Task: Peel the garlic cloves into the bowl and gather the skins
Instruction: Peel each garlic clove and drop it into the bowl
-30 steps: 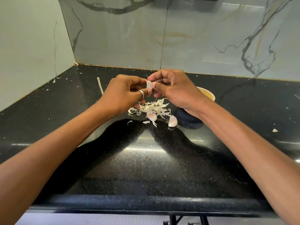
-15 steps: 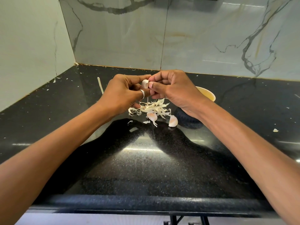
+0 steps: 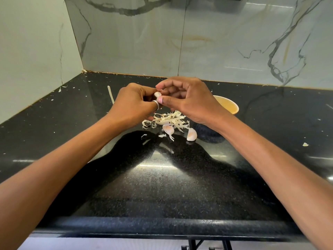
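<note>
My left hand (image 3: pixel 132 105) pinches a small garlic clove (image 3: pixel 157 94) above the black counter. My right hand (image 3: pixel 189 100) is beside it, thumb and forefinger tips at the clove, the other fingers curled. Below the hands lies a pile of pale garlic skins (image 3: pixel 169 120). Two unpeeled cloves (image 3: pixel 168 129) (image 3: pixel 191 134) rest at the pile's near edge. A yellow bowl (image 3: pixel 231 106) stands behind my right wrist, mostly hidden; its contents cannot be seen.
The black granite counter (image 3: pixel 162 177) runs to marble walls at the back and left. A long pale skin strip (image 3: pixel 110 93) lies left of my hands. Small skin scraps (image 3: pixel 305 144) are scattered at the right and along the back edge.
My right hand's fingers have loosened and spread a little, with the thumb now under the clove. The left hand keeps its hold. The pile and loose cloves have not moved.
</note>
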A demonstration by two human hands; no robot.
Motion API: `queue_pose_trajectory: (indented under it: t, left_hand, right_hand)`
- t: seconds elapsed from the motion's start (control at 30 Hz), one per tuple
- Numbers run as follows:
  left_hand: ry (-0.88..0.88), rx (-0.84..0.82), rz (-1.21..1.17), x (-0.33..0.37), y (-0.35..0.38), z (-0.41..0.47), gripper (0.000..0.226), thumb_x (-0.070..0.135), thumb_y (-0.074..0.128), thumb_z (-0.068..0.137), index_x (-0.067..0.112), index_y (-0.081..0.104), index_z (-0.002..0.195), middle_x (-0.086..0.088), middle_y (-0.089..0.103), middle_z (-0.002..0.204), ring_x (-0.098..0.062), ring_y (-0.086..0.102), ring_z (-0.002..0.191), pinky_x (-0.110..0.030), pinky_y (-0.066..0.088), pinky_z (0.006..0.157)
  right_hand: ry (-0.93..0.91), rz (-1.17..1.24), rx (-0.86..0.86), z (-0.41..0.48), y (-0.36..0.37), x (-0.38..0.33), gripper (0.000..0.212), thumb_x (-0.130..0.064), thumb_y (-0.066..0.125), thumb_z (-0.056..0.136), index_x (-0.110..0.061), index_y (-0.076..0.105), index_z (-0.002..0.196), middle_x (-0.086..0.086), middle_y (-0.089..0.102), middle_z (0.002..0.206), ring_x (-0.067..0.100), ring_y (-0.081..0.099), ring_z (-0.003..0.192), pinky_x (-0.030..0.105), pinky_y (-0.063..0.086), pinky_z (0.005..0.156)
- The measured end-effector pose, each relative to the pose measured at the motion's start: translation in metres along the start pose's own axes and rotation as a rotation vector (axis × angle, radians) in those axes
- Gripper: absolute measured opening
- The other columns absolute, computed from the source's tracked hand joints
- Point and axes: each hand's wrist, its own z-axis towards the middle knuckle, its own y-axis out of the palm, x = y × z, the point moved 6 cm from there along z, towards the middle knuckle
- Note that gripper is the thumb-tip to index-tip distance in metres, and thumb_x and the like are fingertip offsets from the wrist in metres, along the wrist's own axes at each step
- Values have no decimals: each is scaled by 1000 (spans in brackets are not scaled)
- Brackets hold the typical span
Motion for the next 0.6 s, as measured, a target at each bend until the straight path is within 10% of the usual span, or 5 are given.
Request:
queue_pose_trajectory:
  t: [0.6]
  left_hand:
    - [110,-73,69,6,11,1,24,16,56,103,15,70,122,-4,71,85,-20,72,78,-37,64,68]
  right_hand:
    - [-64,-95,66,0,-1,-4,13,-13,71,95,-15,76,107,-3,77,88,6,75,78,27,63,73]
